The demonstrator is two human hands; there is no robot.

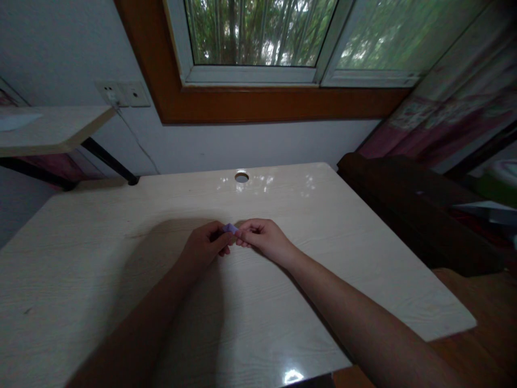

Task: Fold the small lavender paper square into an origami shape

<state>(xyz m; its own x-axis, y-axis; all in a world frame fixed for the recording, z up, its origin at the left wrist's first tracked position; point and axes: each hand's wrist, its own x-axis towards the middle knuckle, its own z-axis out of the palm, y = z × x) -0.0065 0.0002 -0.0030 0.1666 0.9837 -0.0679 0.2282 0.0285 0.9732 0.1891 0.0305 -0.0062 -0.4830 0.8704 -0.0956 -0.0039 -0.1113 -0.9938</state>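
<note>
A small purple piece (230, 228) sits pinched between both of my hands over the middle of the pale wooden desk (121, 258). My left hand (205, 245) grips its left side with curled fingers and thumb. My right hand (262, 238) pinches its right side with the fingertips pressed together. Most of the purple piece is hidden by my fingers, so its shape is unclear.
A round cable hole (241, 177) lies near the desk's far edge. A raised side shelf (48, 129) stands at the left, below a wall socket (123, 94). A dark brown piece of furniture (407, 199) borders the desk's right side. A window (258, 37) is ahead.
</note>
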